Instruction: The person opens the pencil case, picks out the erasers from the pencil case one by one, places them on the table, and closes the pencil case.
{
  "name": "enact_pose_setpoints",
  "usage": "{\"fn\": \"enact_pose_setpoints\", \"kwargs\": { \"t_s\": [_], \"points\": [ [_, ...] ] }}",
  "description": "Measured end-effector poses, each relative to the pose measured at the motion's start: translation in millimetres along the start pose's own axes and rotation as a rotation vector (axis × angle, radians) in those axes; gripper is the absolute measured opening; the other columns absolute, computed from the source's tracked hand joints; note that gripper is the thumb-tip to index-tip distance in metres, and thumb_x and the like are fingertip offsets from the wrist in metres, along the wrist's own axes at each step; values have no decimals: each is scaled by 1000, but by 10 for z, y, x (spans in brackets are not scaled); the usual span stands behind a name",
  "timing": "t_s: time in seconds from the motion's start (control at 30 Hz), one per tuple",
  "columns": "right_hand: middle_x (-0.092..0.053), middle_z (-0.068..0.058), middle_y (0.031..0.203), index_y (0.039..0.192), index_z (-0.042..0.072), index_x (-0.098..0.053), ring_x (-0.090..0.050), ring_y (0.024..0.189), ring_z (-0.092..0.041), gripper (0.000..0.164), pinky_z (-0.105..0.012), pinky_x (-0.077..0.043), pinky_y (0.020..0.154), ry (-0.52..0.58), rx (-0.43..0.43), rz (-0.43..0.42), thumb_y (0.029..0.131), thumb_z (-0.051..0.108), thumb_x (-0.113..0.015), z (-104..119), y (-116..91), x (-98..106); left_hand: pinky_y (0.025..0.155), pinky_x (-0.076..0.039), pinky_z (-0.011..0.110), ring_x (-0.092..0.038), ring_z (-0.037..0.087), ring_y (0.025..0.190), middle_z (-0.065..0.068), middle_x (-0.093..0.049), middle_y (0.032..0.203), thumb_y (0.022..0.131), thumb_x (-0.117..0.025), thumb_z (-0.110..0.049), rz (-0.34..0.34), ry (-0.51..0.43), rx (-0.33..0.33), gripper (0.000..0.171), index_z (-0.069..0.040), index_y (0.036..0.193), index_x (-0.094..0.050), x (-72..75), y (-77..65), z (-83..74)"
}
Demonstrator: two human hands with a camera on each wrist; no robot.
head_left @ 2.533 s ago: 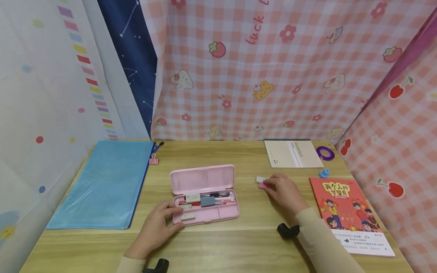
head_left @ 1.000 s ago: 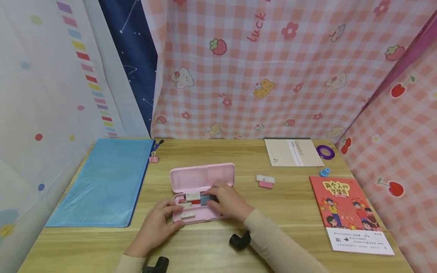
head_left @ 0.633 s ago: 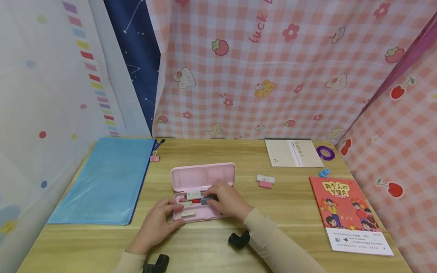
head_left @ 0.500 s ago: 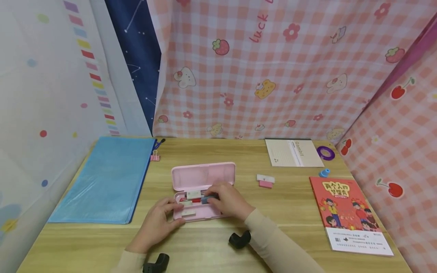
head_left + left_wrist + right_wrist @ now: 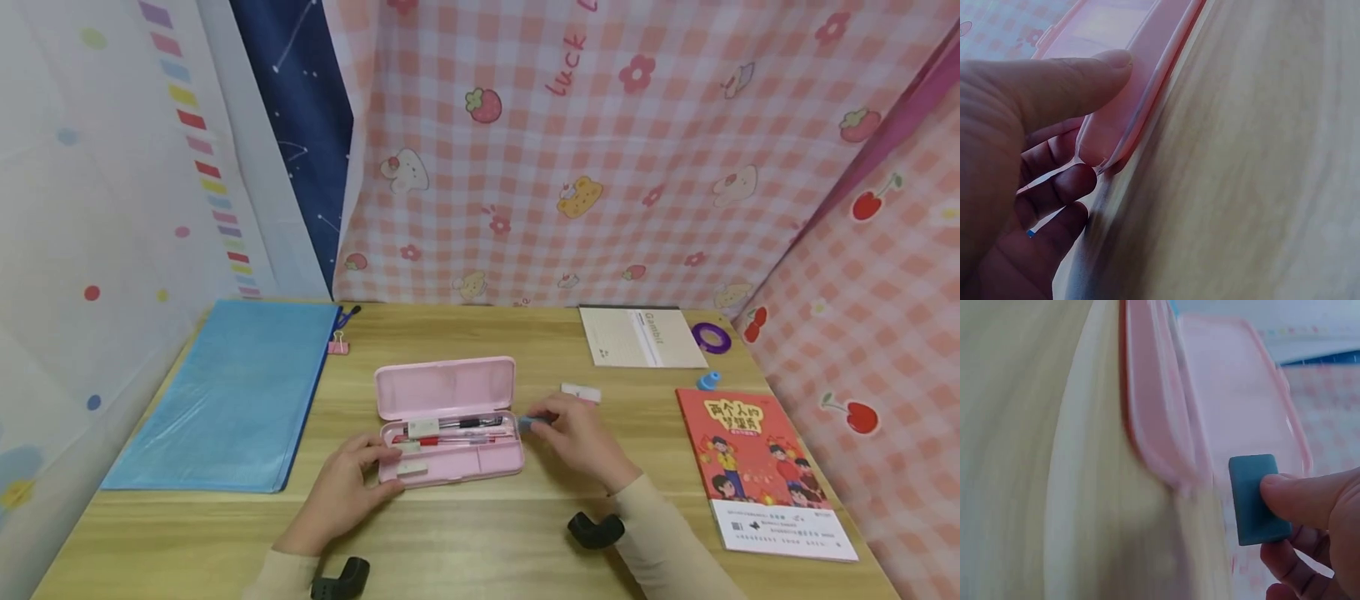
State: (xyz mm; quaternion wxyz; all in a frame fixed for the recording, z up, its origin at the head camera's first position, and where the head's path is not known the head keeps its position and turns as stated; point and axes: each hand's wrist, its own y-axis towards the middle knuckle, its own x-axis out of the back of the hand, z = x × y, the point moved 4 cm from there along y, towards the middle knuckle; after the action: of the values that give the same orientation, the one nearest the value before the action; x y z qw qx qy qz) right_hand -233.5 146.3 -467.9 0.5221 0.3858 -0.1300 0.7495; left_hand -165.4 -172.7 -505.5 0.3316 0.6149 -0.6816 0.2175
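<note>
I see right hand (image 5: 577,437) pinching blue-grey eraser (image 5: 1260,500) between thumb and fingers; eraser juts from fingertips, just beside right end of pink pencil case (image 5: 502,459); left hand (image 5: 345,492) holds case's left end, thumb over rim; inside case I make out black pen (image 5: 480,422), red pen (image 5: 465,441); farther out, white eraser (image 5: 581,392) behind right hand.
</note>
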Motion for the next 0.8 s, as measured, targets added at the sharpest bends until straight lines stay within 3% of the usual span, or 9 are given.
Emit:
{"fn": "enact_pose_setpoints", "kwargs": {
  "t_s": [0.3, 0.5, 0.8],
  "points": [
    [-68, 2, 95, 96, 12, -74, -59, 83, -12, 13, -31, -52, 74, -122, -105, -49, 84, 8, -74, -417, -206, 253, 97, -46, 42, -54, 17, 107, -7, -59, 106, 71, -86, -22, -12, -9, -24, 37, -14, 104, -74, 5, -24, 2],
    [-68, 0, 95, 96, 12, -75, -59, 85, -13, 12, -34, -51, 75, -171, -140, -69, 85, 10, -74, -504, -208, 297, 96, -47, 41, -54, 15, 106, -7, -60, 106, 71, -86, -23, -9, -12, -33, 36, -13, 104, -74, 17, 10, -20],
    [-66, -2, 98, 102, 11, -74, -59, 86, -15, 20, -36, -52, 77, -240, -147, -74, 82, 9, -76, -548, -220, 281, 98, -45, 40, -53, 13, 106, -12, -57, 105, 70, -87, -24, 1, -16, 14, 37, -15, 103, -75, 2, -10, 13]
  ]
}}
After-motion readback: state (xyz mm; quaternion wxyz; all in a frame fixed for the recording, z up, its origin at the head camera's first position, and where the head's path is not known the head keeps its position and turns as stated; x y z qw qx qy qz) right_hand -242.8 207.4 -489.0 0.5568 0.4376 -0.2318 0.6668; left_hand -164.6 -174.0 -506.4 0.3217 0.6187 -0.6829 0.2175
